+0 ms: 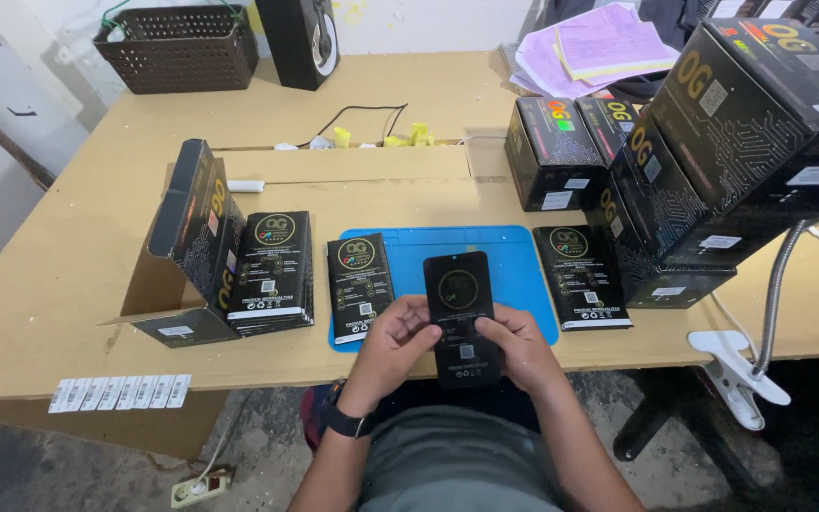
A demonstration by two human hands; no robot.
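Nearest to the camera are the person's grey-clothed lap and two forearms, the left one with a dark wristband. Both hands are closed on one flat black packet (462, 318), which they hold together just in front of the near edge of the table (68, 275). The left hand (392, 343) grips the packet's left edge and the right hand (521, 349) grips its right edge, the thumbs lying on the front face. The packet stands with its long axis running from near to far, its far end over the blue mat (514, 261) and its near end hanging past the table edge. It lies centred between the hands, so neither hand is clearly nearer.

On the mat to the left of the held packet is a small stack of the same packets (359, 284), and to the right another stack (580, 275). Farther left, a third stack (272, 270) leans against an opened black carton (196, 228); I cannot tell what is inside this carton. At the far right, closed black cartons (713, 142) are piled up. A strip of white labels (120, 392) lies near the left table edge. A dark basket (180, 47) stands at the far left; its content is not visible apart from a green cord on the rim.
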